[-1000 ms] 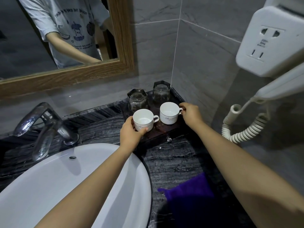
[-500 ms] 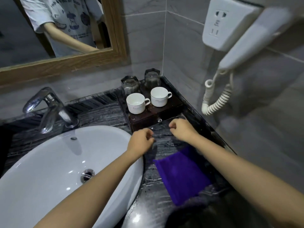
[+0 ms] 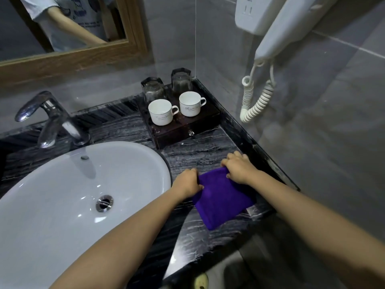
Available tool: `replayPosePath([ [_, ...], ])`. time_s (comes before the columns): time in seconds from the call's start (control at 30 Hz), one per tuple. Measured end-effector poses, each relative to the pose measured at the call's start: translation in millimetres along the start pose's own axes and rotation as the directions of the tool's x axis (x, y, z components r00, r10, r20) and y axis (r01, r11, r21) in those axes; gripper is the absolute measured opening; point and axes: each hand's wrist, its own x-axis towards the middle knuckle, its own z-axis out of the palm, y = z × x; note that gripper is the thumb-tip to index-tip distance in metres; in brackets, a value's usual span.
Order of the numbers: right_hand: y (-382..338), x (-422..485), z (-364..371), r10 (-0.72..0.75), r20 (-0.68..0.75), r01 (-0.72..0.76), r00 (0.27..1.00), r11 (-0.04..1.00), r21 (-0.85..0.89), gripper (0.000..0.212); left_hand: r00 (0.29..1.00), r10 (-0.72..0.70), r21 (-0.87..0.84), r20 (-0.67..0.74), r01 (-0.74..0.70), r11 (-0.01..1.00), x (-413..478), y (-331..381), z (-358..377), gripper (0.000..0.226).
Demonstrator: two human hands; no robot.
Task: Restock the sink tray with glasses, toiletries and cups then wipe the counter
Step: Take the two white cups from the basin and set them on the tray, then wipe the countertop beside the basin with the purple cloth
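A dark wooden tray point(image 3: 183, 130) with a small drawer knob stands in the counter's back right corner. On it are two white cups, one on the left point(image 3: 160, 112) and one on the right point(image 3: 190, 103), with two upturned glasses point(image 3: 153, 88) point(image 3: 181, 79) behind them. A folded purple cloth point(image 3: 220, 199) lies on the dark marble counter point(image 3: 198, 151) in front of the tray. My left hand point(image 3: 187, 182) grips the cloth's far left corner. My right hand point(image 3: 237, 167) pinches its far right edge.
A white basin point(image 3: 62, 195) fills the left, with a chrome tap point(image 3: 50, 117) behind it. A wall hair dryer point(image 3: 277, 28) with a coiled cord point(image 3: 256, 99) hangs on the right wall. A wood-framed mirror point(image 3: 68, 59) is at the back.
Both hands let go of the two cups on the tray and drew back toward me. They now hold the far edge of the purple cloth.
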Motion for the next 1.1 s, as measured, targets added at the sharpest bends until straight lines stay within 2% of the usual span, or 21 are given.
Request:
replayPosePath([
  [0.1, 1.6, 2.1, -5.0, 0.029, 0.032, -0.031, 0.999, 0.999, 0.041, 0.035, 1.0, 0.0, -0.026, -0.007, 0.0, 1.0, -0.7, 5.4, -2.1, 0.027],
  [0.2, 5.3, 0.0, -11.1, 0.046, 0.075, -0.058, 0.996, 0.984, 0.168, 0.028, 1.0, -0.004, -0.12, -0.006, 0.003, 0.993, -3.7, 7.5, -4.2, 0.013],
  [0.33, 8.9, -10.4, -28.3, 0.037, 0.11, -0.071, 0.993, 0.943, 0.326, 0.023, 0.999, 0.015, -0.287, 0.036, -0.004, 0.958, -16.2, 1.9, -14.2, 0.021],
  [0.4, 5.5, -17.8, -39.5, 0.026, 0.106, -0.061, 0.994, 0.94, 0.335, 0.025, 0.998, 0.047, -0.357, 0.044, -0.029, 0.934, -26.5, -2.6, -23.8, 0.015],
  [0.57, -16.9, -44.0, -78.2, -0.019, 0.075, -0.011, 0.997, 0.924, 0.381, 0.019, 0.993, 0.115, -0.447, 0.012, -0.098, 0.889, -66.3, -13.3, -55.9, 0.022],
  [0.63, -30.9, -55.3, -93.5, -0.049, 0.05, 0.026, 0.998, 0.921, 0.388, 0.006, 0.993, 0.118, -0.445, -0.023, -0.116, 0.888, -85.3, -19.7, -70.7, 0.022],
  [0.73, -57.1, -71.3, -111.1, -0.052, -0.016, 0.054, 0.999, 0.912, 0.406, 0.004, 0.985, 0.125, -0.39, -0.118, -0.162, 0.907, -112.6, -32.9, -93.7, 0.018],
  [0.9, -112.9, -91.6, -136.7, -0.062, -0.133, 0.117, 0.989, 0.879, 0.462, 0.015, 0.956, 0.075, -0.349, -0.284, -0.176, 0.92, -161.2, -65.8, -134.8, 0.013],
  [0.97, -139.5, -96.8, -148.7, -0.097, -0.154, 0.156, 0.983, 0.882, 0.445, 0.017, 0.937, 0.039, -0.326, -0.347, -0.16, 0.932, -183.7, -82.1, -150.0, 0.016],
  [1.1, -195.0, -99.3, -170.7, -0.221, -0.158, 0.266, 0.962, 0.885, 0.382, 0.004, 0.9, -0.004, -0.244, -0.436, -0.114, 0.963, -234.4, -118.6, -175.3, 0.017],
])
